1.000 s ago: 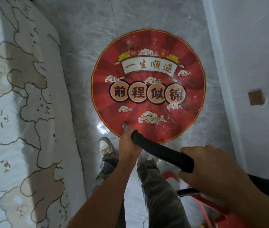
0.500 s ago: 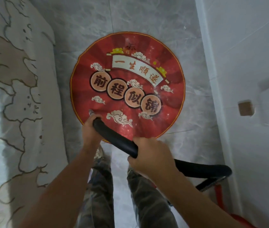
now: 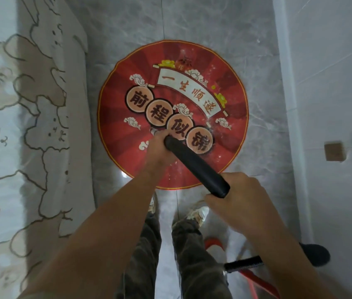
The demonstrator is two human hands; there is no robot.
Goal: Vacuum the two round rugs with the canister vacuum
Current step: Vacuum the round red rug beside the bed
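Left grip holds the front end of the black vacuum tube over the round red rug; right grip clasps the tube further back. The rug lies on the grey tile floor, just beside the patterned bed and apart from the white wall. Printed text: "一生顺遂", "前程似锦".

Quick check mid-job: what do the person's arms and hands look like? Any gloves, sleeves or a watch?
The left hand and right hand are ungloved. Both arms are bare as far back as the frame shows, with no sleeve clearly in view. No watch, band or ring shows on either wrist or on the visible fingers.
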